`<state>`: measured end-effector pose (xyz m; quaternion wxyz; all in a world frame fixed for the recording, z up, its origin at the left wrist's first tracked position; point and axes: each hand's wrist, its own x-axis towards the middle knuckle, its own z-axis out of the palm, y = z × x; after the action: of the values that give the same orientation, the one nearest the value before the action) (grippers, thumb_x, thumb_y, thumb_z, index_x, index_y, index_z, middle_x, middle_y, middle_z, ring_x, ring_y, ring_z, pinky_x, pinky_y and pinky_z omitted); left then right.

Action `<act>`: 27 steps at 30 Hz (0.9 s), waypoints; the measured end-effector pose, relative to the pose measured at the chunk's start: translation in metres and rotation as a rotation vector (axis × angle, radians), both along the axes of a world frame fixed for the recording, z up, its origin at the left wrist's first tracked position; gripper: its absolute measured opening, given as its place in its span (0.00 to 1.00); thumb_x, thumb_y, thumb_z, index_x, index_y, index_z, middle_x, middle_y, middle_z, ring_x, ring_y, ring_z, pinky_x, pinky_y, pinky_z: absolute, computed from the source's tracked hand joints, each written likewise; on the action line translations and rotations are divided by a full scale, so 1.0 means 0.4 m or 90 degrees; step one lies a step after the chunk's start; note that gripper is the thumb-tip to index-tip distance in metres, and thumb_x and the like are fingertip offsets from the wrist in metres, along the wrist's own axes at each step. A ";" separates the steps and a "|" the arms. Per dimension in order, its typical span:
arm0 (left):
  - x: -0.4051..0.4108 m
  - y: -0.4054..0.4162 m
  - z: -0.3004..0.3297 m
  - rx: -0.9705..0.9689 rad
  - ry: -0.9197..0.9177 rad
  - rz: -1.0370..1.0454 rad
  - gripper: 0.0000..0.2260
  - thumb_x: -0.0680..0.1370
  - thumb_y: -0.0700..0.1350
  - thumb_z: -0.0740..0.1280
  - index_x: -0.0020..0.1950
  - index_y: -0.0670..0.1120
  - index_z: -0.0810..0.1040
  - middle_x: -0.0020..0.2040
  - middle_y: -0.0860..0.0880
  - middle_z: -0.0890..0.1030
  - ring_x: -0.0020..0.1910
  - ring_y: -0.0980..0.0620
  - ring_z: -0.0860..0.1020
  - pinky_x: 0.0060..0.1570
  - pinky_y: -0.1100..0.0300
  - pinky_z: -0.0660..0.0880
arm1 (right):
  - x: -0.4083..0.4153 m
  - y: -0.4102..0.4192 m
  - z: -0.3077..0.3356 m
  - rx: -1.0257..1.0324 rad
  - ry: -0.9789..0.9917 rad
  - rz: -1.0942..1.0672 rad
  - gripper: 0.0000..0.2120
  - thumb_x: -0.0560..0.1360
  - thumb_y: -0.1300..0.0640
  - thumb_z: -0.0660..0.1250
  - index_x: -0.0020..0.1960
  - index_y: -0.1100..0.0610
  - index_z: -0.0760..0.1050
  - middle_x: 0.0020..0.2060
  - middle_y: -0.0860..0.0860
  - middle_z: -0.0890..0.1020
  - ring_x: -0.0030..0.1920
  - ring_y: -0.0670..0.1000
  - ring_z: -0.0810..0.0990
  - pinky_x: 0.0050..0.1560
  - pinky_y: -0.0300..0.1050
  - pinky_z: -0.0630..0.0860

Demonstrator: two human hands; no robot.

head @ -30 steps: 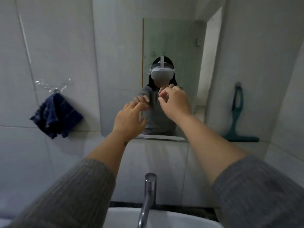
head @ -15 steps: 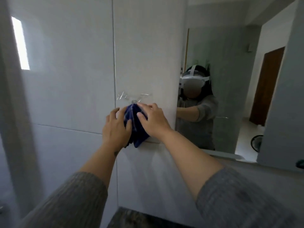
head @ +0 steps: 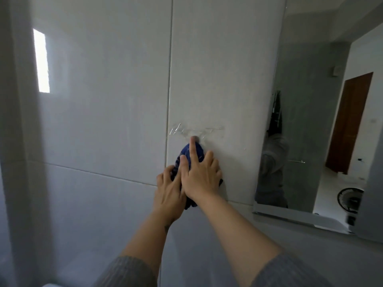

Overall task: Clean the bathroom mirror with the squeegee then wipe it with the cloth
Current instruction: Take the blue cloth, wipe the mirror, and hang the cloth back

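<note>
The dark blue cloth [head: 189, 154] hangs on the tiled wall [head: 107, 121], just under a clear plastic hook plate [head: 196, 130] that is stuck to the tile. Most of the cloth is covered by the two hands; only its top and a small lower corner show.

The right hand [head: 200, 177] lies flat over the cloth, fingers spread, with the index finger stretched up so that its tip touches the lower edge of the hook plate. Its grip is wide and it presses on the cloth more than it closes on it. The left hand [head: 169, 191] is just left of the cloth and partly under the right hand; its fingers curl onto the left edge of the cloth, but I cannot tell if the grip is really closed on it.

A vertical tile joint runs just left of the hook plate, and a horizontal joint passes behind the hands. Left of the hook plate the wall is bare up to a pale vertical frame [head: 18, 141]. Right of the hook plate is a strip of bare tile, then the left edge of the mirror [head: 306, 121]. The mirror's lower edge sits lower than the cloth. In the glass a brown door and a small fan are reflected.
</note>
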<state>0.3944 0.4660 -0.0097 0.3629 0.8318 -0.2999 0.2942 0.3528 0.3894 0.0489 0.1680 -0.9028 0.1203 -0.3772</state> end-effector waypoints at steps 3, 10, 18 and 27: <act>-0.011 -0.020 0.005 -0.084 0.032 -0.033 0.23 0.78 0.45 0.64 0.72 0.51 0.63 0.66 0.52 0.64 0.61 0.48 0.63 0.51 0.49 0.75 | 0.000 -0.007 0.001 0.054 -0.023 0.114 0.26 0.82 0.43 0.48 0.77 0.40 0.42 0.66 0.58 0.65 0.64 0.58 0.66 0.68 0.52 0.61; -0.078 -0.037 0.087 -0.135 -0.076 -0.077 0.18 0.81 0.53 0.54 0.71 0.65 0.59 0.62 0.55 0.64 0.59 0.52 0.62 0.56 0.52 0.71 | -0.090 -0.024 0.068 0.324 -0.131 0.388 0.22 0.83 0.47 0.47 0.76 0.41 0.50 0.62 0.48 0.62 0.59 0.42 0.67 0.56 0.29 0.61; -0.221 -0.171 0.358 -0.078 -0.229 -0.084 0.28 0.78 0.61 0.42 0.77 0.57 0.48 0.67 0.48 0.66 0.60 0.48 0.67 0.56 0.50 0.70 | -0.236 -0.204 0.325 0.255 -0.311 0.318 0.23 0.82 0.44 0.44 0.77 0.43 0.54 0.62 0.50 0.63 0.65 0.46 0.66 0.66 0.37 0.60; -0.186 -0.386 0.601 -0.050 -0.284 -0.027 0.26 0.80 0.63 0.44 0.77 0.59 0.46 0.78 0.52 0.52 0.75 0.50 0.53 0.70 0.44 0.61 | -0.366 -0.404 0.687 -0.115 -0.452 0.015 0.35 0.78 0.43 0.62 0.78 0.48 0.47 0.70 0.60 0.59 0.63 0.58 0.72 0.56 0.43 0.72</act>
<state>0.3202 0.3118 0.2307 0.3260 0.7246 -0.3784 0.4749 0.2064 0.2279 0.3238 0.1233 -0.7280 0.0099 -0.6743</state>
